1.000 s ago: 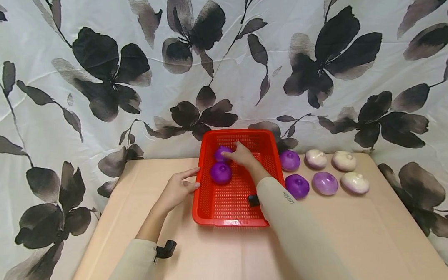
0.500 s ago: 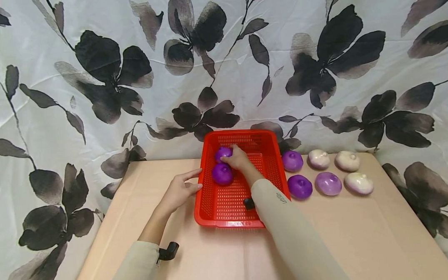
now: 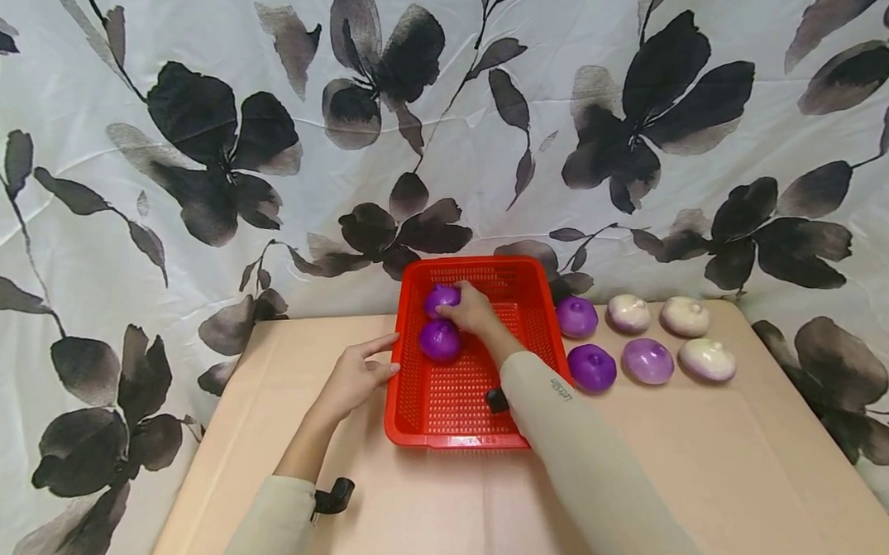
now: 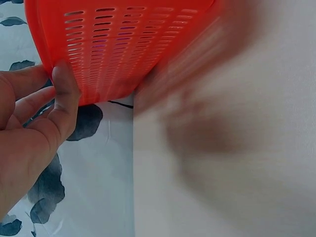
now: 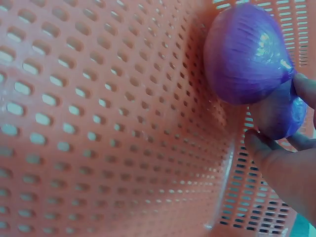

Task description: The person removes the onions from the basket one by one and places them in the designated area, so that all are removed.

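Two purple onions stand one behind the other inside a red perforated plastic basket (image 3: 466, 440). In the head view my right hand (image 3: 472, 311) reaches in and holds the far onion (image 3: 440, 298), thumb and fingers around its right side. The near onion (image 3: 440, 341) sits just in front; the right wrist view shows this onion (image 5: 247, 54) large, partly covering the held onion (image 5: 281, 116). At the basket's left side my left hand (image 3: 352, 383) touches the outer rim with extended index finger and thumb. The left wrist view shows the thumb against the basket wall (image 4: 123, 49).
Right of the basket, in two rows, lie two dark purple onions (image 3: 592, 368), a lighter purple bulb (image 3: 648, 361) and several whitish bulbs (image 3: 685, 317). The light wooden-coloured tabletop (image 3: 455, 517) ends at a white curtain with dark flowers (image 3: 514, 158).
My right hand has moved slightly left, and its fingers now sit closer around the far onion. The left hand stays at the basket rim.
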Available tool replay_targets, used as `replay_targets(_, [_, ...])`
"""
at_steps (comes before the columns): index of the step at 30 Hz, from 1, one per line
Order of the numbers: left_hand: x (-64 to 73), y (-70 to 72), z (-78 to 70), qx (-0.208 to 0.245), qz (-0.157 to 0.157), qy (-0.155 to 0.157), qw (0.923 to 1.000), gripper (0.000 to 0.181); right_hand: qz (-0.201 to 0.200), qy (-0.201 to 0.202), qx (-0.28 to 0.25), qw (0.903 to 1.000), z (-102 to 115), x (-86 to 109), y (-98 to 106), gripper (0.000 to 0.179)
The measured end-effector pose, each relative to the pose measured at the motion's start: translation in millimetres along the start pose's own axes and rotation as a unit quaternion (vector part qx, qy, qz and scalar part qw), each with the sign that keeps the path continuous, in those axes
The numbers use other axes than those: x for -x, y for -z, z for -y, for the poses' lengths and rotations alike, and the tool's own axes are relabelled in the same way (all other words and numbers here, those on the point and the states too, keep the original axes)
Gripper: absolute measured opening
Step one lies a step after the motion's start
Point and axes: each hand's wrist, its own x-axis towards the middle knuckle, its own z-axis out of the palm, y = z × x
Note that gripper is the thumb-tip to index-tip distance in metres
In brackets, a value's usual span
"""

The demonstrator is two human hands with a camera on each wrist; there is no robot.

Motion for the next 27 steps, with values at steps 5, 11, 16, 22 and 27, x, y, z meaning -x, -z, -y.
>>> replay_targets(5, [2.2,-0.2,1.5,0.003,0.004,-0.002,1.0,0.059,-0.005,0.017,0.022,0.9996,7,3.7,11,0.075])
replay_targets(11, [1.0,0.7,3.8,0.004,0.005,-0.003,1.0,0.058,0.003,0.043,0.028,0.9987,18,11.0,33,0.076])
replay_targets(16, [0.6,1.0,2.6,0.003,0.01,-0.003,0.9999,0.058,0.004,0.061,0.04,0.9973,28,23.7,61,0.075])
replay_targets(22, [-0.6,1.1,2.2,-0.004,0.011,-0.008,0.9999,0.058,0.009,0.11,0.06,0.9921,39,41.5,98,0.073])
replay_targets(27, [-0.2,1.3,2.3,-0.004,0.012,-0.01,0.9999,0.059,0.019,0.14,0.072,0.9874,36,57.2,123,0.078])
